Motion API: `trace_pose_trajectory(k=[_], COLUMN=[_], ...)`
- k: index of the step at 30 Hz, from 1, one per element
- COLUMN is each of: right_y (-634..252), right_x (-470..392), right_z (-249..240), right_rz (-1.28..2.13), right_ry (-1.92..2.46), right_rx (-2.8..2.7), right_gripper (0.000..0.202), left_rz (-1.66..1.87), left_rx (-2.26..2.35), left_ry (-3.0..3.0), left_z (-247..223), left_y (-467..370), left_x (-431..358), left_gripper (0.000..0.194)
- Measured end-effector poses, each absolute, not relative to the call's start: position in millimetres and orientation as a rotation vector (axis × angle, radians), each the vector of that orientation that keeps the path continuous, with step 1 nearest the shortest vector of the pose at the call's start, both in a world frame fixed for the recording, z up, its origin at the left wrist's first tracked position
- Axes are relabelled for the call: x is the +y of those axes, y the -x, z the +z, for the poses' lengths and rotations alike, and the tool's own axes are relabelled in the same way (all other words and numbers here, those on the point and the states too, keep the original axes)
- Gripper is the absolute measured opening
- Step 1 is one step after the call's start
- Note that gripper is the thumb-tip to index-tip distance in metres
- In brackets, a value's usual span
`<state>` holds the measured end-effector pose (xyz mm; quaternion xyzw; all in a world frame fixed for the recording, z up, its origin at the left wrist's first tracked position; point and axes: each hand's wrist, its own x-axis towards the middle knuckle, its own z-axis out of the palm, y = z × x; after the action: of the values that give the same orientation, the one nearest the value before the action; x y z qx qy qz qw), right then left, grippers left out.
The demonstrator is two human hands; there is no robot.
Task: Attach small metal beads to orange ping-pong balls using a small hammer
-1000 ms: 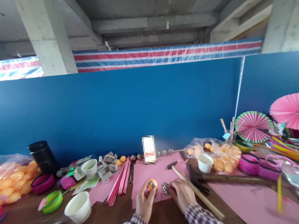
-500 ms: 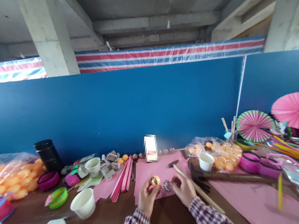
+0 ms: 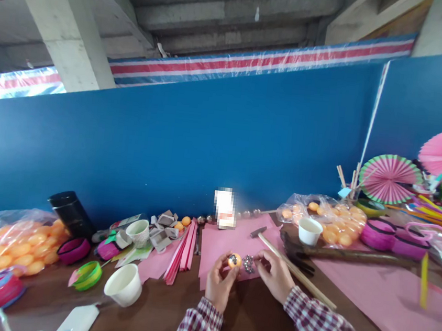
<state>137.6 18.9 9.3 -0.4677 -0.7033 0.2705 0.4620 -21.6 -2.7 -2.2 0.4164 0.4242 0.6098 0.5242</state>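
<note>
My left hand [image 3: 221,284] is closed around an orange ball [image 3: 235,261], like a ping-pong ball, with dark shiny bits on its upper side. Just right of it, a small heap of silvery metal beads [image 3: 248,264] lies on a pink sheet [image 3: 219,239]. At the heap's right edge is my right hand [image 3: 275,277], its thumb and forefinger slightly apart and pointing at the beads. Nothing shows between those fingers. A hammer with a wooden handle [image 3: 287,264] lies beyond and beside my right hand.
Bags of orange balls lie left [image 3: 18,249] and right [image 3: 339,225]. A white cup [image 3: 123,284] stands left of my hands, another white cup [image 3: 309,231] to the right. Further right lies a long tool with a wooden handle [image 3: 357,257]. A blue partition [image 3: 207,148] closes off the back.
My right hand has moved left, nearer the bead heap, and its fingertips are closer together. The left hand keeps the ball, now nearer the heap. The camera view has shifted slightly.
</note>
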Motion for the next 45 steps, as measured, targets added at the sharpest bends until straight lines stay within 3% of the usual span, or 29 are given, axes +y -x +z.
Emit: trace_pose_trajectory(k=[7,23,45], right_y=[-130.1,-120.1,-121.6], right_x=[12.1,4.8,4.4], right_z=[12.9,13.4,17.4], right_rz=[0.817,1.193,1.204], right_ry=[1.033,0.900,0.917], right_rx=[-1.676,-1.474,-1.537], right_gripper=[0.007,0.021,0.027], left_rz=[1.421,1.368,1.375], left_rx=[1.018,1.061,0.997], left_ry=[-1.054,-1.181,-1.180], left_z=[-1.6,0.4,0.5], left_y=[19.9,19.8,16.5], left_x=[-2.7,-5.3,-9.0], left_gripper=[0.046,0.048,0.043])
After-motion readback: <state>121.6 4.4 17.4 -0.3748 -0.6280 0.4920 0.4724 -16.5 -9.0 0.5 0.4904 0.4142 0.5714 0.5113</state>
